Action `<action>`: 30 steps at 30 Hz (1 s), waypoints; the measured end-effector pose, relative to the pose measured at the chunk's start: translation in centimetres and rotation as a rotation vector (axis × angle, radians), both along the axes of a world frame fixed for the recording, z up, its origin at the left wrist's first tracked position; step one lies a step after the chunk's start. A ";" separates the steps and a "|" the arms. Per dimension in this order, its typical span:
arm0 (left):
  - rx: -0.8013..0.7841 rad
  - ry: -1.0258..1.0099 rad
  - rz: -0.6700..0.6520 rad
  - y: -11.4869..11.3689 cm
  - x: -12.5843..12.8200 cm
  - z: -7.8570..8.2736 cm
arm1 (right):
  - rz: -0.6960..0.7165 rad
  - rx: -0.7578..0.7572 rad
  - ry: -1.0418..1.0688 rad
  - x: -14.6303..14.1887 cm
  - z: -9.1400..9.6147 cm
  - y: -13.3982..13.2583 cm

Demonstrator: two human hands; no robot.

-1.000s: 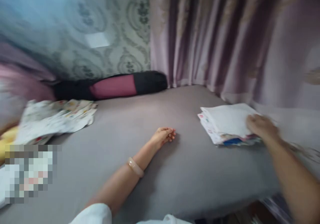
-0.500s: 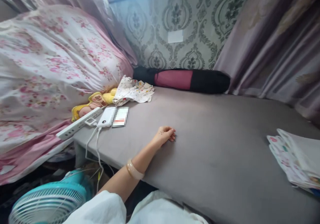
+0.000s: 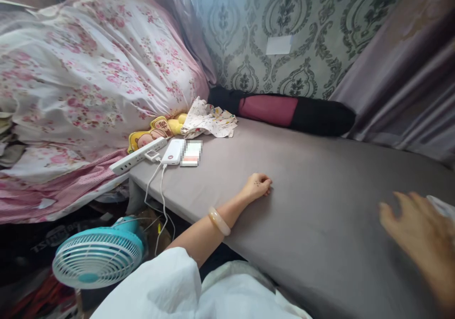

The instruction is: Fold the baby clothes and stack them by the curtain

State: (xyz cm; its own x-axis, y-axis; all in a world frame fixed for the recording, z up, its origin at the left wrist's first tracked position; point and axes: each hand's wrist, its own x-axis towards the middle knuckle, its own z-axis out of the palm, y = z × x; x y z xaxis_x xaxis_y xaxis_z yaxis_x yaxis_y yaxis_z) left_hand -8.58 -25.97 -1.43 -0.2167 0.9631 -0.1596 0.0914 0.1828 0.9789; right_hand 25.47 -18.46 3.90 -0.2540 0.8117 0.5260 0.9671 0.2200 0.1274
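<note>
My left hand [image 3: 258,186] rests on the grey mattress [image 3: 320,200], fingers curled in with nothing in them, a pale bangle [image 3: 219,221] on the wrist. My right hand [image 3: 419,233] hovers at the right edge, blurred, fingers spread and holding nothing. Just behind it shows a white corner of the folded cloth stack [image 3: 441,206]. A small patterned cloth [image 3: 209,121] lies crumpled at the far left of the mattress, well away from both hands.
A white power strip [image 3: 137,157], a white power bank [image 3: 173,152] with cables and a blurred card lie at the mattress's left edge. A floral quilt [image 3: 88,77] is heaped at left, a black-and-maroon bolster [image 3: 284,112] along the wall, a teal fan [image 3: 97,257] on the floor.
The view swung left, from the cloth stack to the quilt side. My right hand left the stack, dropped out of sight, and now reappears open at the right. My left hand stayed put.
</note>
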 end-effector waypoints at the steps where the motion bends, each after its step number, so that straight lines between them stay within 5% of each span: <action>1: 0.000 0.007 -0.001 0.0 0.0 -0.1 | 0.051 -0.058 -0.005 -1.8 -1.0 0.6; 5: 0.005 0.015 -0.018 0.3 -0.1 -0.6 | 0.173 -0.266 0.031 -8.0 -4.6 1.3; 9: -0.018 -0.041 -0.021 0.5 -0.4 -0.8 | 0.175 -0.392 0.063 -10.5 -7.1 0.9; 25: -0.149 -0.202 -0.039 0.8 -0.7 0.6 | 0.207 -0.345 0.082 -10.4 -9.2 1.0; 30: -0.199 -0.371 -0.024 1.1 -3.4 2.3 | 0.220 -0.333 0.083 -10.3 -9.4 0.9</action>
State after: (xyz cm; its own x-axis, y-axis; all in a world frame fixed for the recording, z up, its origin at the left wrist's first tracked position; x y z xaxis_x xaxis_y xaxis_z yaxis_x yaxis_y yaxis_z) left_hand -11.96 -24.86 0.83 -0.0877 0.9098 -0.4057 -0.2544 0.3733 0.8921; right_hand 15.21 -17.53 -5.52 -0.4080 0.8722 0.2699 0.8965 0.4386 -0.0621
